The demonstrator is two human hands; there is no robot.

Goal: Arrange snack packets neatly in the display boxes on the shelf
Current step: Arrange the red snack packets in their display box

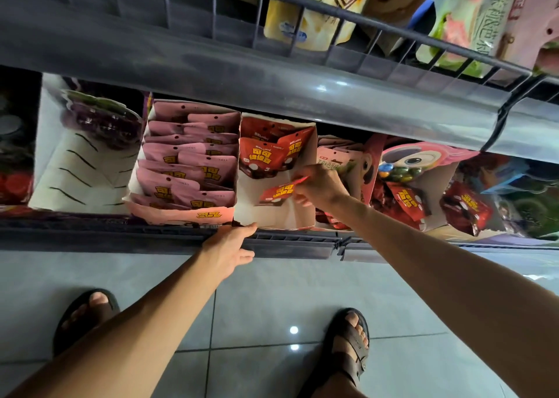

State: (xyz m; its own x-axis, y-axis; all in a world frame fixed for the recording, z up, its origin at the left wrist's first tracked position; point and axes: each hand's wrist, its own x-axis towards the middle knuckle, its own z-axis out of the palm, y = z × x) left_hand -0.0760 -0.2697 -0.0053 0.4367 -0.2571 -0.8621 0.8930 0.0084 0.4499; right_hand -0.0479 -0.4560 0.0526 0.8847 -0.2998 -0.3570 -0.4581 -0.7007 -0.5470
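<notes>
Right grip (320, 186) pinches a glossy red snack packet (276, 193); left grip (228, 251), unclenched at 7 o'clock, steadies the white cardboard box (272, 216).

The shelf (181, 240) carries at least four display boxes along its front edge: a purple box (48, 162) at the left end, a pink box (181, 214), a middle box (272, 216) and a cartoon box (423, 155) further right. Roughly a dozen pink packets (187, 171) fill the pink box, too overlapped to count exactly. The middle box has three red packets (260, 155) at its back edge and a fourth red packet (276, 193) pinched in the right hand (320, 186), and at least two more lie in the cartoon box.
</notes>
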